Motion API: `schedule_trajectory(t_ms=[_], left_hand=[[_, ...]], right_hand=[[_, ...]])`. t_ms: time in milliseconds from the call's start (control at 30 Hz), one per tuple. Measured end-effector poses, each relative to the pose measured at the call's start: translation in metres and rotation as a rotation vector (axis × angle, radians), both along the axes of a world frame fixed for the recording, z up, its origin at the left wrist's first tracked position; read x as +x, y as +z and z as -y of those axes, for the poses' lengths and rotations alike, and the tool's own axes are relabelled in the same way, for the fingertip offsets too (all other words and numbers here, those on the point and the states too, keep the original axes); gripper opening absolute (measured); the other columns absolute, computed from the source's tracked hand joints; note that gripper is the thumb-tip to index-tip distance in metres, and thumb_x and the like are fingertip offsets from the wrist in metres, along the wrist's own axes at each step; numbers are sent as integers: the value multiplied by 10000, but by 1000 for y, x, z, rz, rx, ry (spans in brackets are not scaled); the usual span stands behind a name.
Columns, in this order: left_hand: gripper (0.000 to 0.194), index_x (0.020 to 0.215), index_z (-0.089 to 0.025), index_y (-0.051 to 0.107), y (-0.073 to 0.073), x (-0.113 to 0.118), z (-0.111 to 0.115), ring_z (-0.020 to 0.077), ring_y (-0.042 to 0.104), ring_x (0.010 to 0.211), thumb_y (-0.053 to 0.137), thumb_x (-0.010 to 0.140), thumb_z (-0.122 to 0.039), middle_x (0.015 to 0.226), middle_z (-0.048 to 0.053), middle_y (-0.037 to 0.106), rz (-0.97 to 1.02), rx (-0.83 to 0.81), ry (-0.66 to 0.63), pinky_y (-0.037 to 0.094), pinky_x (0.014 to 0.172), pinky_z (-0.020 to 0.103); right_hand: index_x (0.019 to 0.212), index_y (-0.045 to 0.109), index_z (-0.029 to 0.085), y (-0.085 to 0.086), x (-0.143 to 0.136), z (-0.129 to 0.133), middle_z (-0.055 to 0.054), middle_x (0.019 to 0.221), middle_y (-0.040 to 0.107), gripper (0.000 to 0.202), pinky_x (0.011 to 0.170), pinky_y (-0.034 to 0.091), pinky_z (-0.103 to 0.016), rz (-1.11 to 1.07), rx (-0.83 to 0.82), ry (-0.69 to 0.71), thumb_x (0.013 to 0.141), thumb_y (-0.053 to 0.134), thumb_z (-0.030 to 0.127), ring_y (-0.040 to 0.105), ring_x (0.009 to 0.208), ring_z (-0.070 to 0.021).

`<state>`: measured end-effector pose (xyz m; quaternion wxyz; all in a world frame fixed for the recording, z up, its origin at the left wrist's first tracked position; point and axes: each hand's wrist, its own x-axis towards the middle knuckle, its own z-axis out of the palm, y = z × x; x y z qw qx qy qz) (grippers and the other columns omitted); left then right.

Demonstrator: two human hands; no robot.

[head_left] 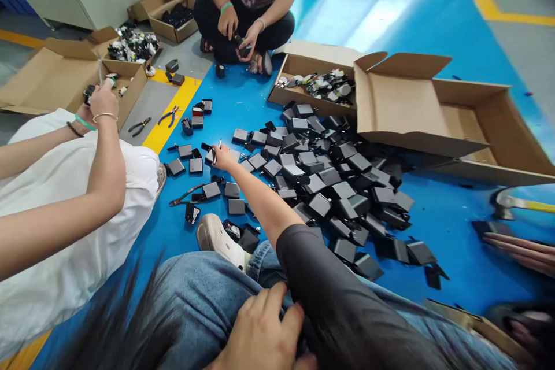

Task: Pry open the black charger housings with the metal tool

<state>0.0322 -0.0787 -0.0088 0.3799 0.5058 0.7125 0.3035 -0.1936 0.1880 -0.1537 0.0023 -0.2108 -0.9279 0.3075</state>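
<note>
My right hand (223, 157) pinches what looks like a slim tool (219, 143); black boxes (319, 205) spread beside it, probably for easy reach. My left hand (262, 326), loosely spread, lies over my jeans (195, 280).

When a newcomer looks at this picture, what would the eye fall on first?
Probably the heap of black cases on the blue floor, at centre. Behind it stand open cardboard boxes. The right hand reaches left of the heap, among loose cases.
</note>
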Motion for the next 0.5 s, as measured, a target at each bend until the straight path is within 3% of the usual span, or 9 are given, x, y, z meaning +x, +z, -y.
schedule_trajectory(t_ms=[67, 200, 333, 500], left_hand=[[555, 1343, -231, 570, 7, -4, -1, 369, 622, 1160, 709, 829, -387, 1408, 155, 563, -34, -70, -10, 577, 948, 543], [475, 1355, -195, 560, 11, -20, -5, 346, 625, 1180, 595, 899, -323, 1329, 137, 629, -122, -103, 89, 554, 997, 547], [416, 1339, -179, 540, 8, -29, -5, 302, 606, 1210, 536, 940, -297, 1308, 146, 624, -230, 93, 259, 537, 1028, 502], [502, 1403, -244, 465, 13, -29, -3, 275, 544, 1219, 593, 931, -354, 1334, 147, 480, -438, 391, 518, 564, 935, 435]], right_hand=[[1291, 569, 171, 9, 14, 3, -102, 1310, 587, 385, 949, 545, -471, -25, -30, -8, 962, 618, 366, 615, 1133, -244], [1339, 524, 177, 33, 68, 12, -113, 1353, 555, 446, 984, 519, -490, -137, -132, 34, 942, 640, 343, 584, 1190, -265], [1417, 392, 167, 72, 153, 29, -133, 1294, 598, 713, 992, 512, -390, -254, -269, 183, 802, 744, 242, 583, 1225, -245], [1356, 438, 197, 133, 252, 63, -125, 1282, 584, 714, 988, 513, -407, -360, -315, 257, 715, 751, 191, 590, 1201, -256]])
